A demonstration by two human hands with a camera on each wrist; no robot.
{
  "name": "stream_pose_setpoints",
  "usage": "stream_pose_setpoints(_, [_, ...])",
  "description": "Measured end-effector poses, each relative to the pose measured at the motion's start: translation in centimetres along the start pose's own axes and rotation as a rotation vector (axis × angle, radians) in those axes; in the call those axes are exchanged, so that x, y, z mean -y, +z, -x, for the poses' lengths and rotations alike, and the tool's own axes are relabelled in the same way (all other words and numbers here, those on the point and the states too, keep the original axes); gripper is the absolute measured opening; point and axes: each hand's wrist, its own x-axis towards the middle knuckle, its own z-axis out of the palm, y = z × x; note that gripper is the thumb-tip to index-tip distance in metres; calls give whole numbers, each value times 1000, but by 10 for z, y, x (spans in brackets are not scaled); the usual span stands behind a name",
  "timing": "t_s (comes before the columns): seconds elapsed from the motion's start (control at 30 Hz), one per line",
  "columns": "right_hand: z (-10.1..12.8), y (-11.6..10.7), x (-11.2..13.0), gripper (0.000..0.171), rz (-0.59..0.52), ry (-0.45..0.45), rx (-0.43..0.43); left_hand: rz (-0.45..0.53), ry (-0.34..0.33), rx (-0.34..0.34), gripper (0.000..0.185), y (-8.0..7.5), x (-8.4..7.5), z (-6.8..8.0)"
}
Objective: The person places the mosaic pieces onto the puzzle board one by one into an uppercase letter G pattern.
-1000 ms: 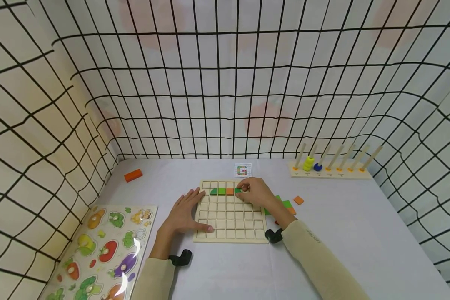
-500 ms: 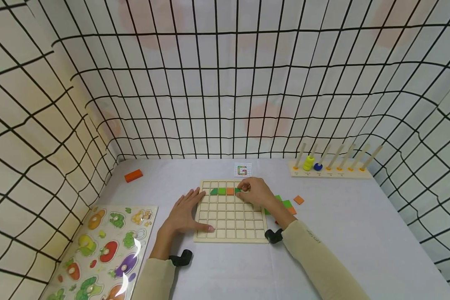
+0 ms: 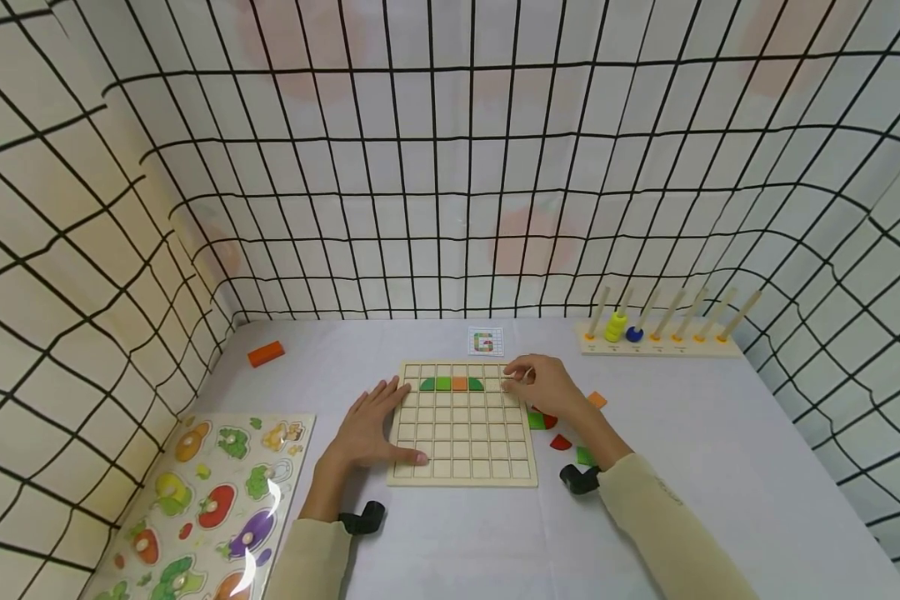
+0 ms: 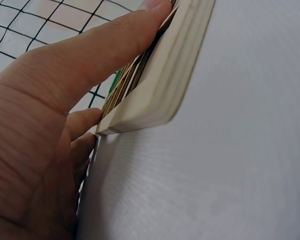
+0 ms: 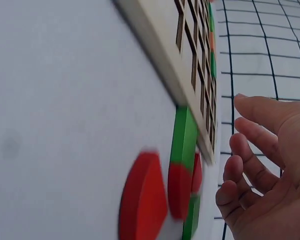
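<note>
1. Centrally on the pale worktop (image 3: 450,533) lies a wooden grid board (image 3: 461,454), light in colour and cut into small square cells; from my remote seat I count four coloured tiles in its second row from the far edge: a green quarter-round tile (image 3: 427,384), a green square tile (image 3: 443,383), an orange square tile (image 3: 460,383) and a second green rounded tile (image 3: 476,384).
2. My left hand (image 3: 367,427) lies flat against the board's left edge, fingers straight and spread, thumb stretched along the near corner; the left wrist view shows the thumb pressing the board's upper face. It grips nothing.
3. My right hand (image 3: 546,385) hovers at the board's far right corner, fingers loosely bent and slightly apart, holding nothing that I can see; the right wrist view shows the palm open beside the board's edge.
4. Just right of the board, loose tiles (image 3: 560,442) in red, green and orange lie scattered on the worktop under and beside the right wrist.
</note>
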Motion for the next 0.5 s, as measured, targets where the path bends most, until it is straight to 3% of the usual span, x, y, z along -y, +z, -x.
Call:
stream_pose_setpoints(0.23, [18, -24, -18, 26, 73, 97, -30, 3, -4, 7, 125, -2, 0, 1])
stream_pose_setpoints(0.5, [35, -47, -43, 26, 134, 111, -77, -6, -6, 18, 125, -3, -2, 1])
